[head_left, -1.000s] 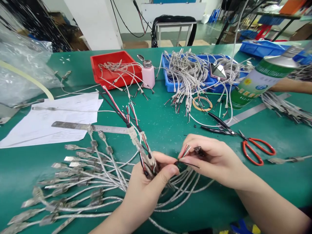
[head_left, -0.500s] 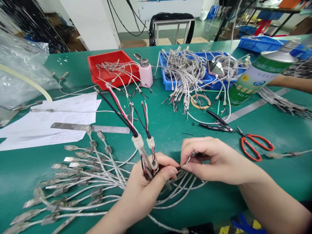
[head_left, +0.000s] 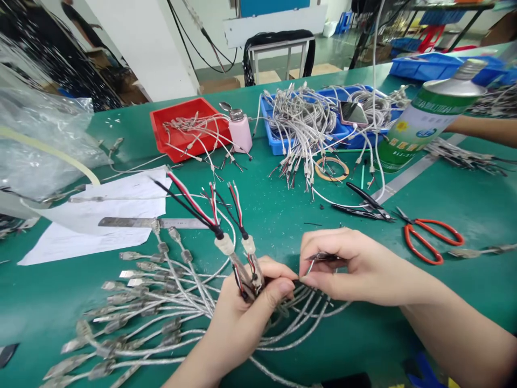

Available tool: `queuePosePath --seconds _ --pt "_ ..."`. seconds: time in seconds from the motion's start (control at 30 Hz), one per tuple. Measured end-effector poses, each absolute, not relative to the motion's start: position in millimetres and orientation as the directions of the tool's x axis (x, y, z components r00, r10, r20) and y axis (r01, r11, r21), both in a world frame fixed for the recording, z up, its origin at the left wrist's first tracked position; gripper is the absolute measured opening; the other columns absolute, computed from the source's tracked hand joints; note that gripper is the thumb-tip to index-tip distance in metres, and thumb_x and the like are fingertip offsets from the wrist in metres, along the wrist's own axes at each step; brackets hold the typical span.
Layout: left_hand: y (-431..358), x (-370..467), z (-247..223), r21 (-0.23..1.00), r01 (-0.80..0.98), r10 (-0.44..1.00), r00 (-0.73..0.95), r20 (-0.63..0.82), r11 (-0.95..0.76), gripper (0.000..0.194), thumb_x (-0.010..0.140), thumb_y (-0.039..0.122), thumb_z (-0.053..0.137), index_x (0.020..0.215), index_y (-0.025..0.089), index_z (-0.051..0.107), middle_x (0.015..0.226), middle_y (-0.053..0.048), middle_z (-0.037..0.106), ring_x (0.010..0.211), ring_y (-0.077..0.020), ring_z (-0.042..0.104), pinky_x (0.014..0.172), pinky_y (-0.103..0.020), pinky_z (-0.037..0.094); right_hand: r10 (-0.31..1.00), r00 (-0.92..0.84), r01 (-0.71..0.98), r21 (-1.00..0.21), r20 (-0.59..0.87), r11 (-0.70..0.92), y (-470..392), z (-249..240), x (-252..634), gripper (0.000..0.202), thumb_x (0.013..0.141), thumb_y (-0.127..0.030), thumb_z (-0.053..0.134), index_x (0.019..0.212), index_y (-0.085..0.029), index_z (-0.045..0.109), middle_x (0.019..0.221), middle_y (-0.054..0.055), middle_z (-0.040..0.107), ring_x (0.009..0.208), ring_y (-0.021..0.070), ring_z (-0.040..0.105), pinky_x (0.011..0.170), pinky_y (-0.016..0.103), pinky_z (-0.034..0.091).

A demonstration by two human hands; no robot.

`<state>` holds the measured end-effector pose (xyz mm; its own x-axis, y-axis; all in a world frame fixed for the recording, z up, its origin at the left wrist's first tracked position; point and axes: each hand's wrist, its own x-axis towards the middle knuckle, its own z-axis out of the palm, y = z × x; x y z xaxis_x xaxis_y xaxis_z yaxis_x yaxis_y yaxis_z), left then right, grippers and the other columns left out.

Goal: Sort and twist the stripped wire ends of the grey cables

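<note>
My left hand (head_left: pixel 250 307) is closed around cable ends (head_left: pixel 239 261), whose white collars and red, white and black wires (head_left: pixel 194 207) stick up above the fist. Thumb and forefinger pinch a thin dark wire at the middle. My right hand (head_left: pixel 351 267) pinches close beside those fingertips, with a small dark and silver piece under its curled fingers; its details are hidden. Clear-jacketed cables (head_left: pixel 194 302) run beneath both hands, their USB plugs (head_left: pixel 133 274) fanned out to the left on the green table (head_left: pixel 266 205).
Behind stand a red tray (head_left: pixel 161 134), a pink bottle (head_left: pixel 241 134) and a blue tray of cables (head_left: pixel 277 146). At right are black cutters (head_left: pixel 365 205), red-handled scissors (head_left: pixel 432 234) and a green can (head_left: pixel 424 121). A steel ruler (head_left: pixel 137 222) lies on papers. Another person's arm (head_left: pixel 480 129) reaches in.
The camera view has shifted slightly, so the plugs and papers appear farther right. Both hands keep their pinches close together, with little visible change.
</note>
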<state>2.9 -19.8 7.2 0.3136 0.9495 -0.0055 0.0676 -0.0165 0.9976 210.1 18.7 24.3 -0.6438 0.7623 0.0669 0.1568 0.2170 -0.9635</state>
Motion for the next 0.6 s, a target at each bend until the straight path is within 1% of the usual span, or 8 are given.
queuePosePath --seconds 0.1,0.23,0.43,0.53,0.6 --pt "-20.5 2.7 7.2 0.998 0.047 0.946 0.320 -0.050 0.037 0.011 0.090 0.024 0.060 0.086 0.022 0.070 0.074 0.001 0.065 0.065 -0.0105 0.053 0.061 -0.021 0.042 0.768 -0.638 0.165 -0.966 0.048 0.198 18.5 24.7 210.1 0.008 0.087 -0.016 0.060 0.079 -0.015 0.063 0.073 0.000 0.052 0.060 0.0098 0.045 0.051 0.020 0.036" --pt "-21.5 1.9 6.0 0.991 0.015 0.940 0.317 -0.127 0.129 0.011 0.090 0.029 0.062 0.088 0.023 0.070 0.073 0.001 0.063 0.064 -0.0102 0.053 0.062 -0.021 0.042 0.756 -0.653 0.127 -0.977 0.050 0.174 19.8 25.6 210.5 0.009 0.087 -0.014 0.057 0.082 -0.014 0.065 0.075 0.002 0.056 0.065 0.0117 0.048 0.054 0.020 0.039" --pt "-22.2 1.8 5.6 0.991 0.014 0.943 0.306 -0.131 0.133 0.009 0.089 0.029 0.064 0.088 0.024 0.072 0.072 0.001 0.062 0.063 -0.0085 0.052 0.059 -0.018 0.040 0.776 -0.630 0.122 -0.988 -0.004 0.095 17.6 23.4 209.8 0.009 0.086 -0.021 0.063 0.080 -0.014 0.063 0.073 0.000 0.053 0.060 0.0099 0.046 0.050 0.018 0.037" --pt "-22.7 2.1 3.7 0.986 -0.048 0.943 0.305 -0.136 0.158 0.007 0.087 0.028 0.067 0.088 0.024 0.072 0.073 0.001 0.062 0.065 -0.0077 0.053 0.059 -0.016 0.040 0.775 -0.632 0.120 -0.989 -0.006 0.090 17.7 23.0 210.8 0.006 0.086 -0.017 0.060 0.082 -0.014 0.064 0.074 0.001 0.055 0.062 0.0104 0.047 0.051 0.018 0.037" --pt "-23.0 2.4 1.2 0.975 -0.113 0.941 0.303 -0.151 0.192 0.006 0.086 0.028 0.069 0.088 0.023 0.072 0.074 0.001 0.062 0.065 -0.0072 0.053 0.059 -0.015 0.040 0.770 -0.638 0.089 -0.993 0.001 0.075 19.3 23.1 210.7 0.006 0.087 -0.017 0.060 0.084 -0.014 0.065 0.075 0.001 0.056 0.064 0.0106 0.047 0.054 0.019 0.038"
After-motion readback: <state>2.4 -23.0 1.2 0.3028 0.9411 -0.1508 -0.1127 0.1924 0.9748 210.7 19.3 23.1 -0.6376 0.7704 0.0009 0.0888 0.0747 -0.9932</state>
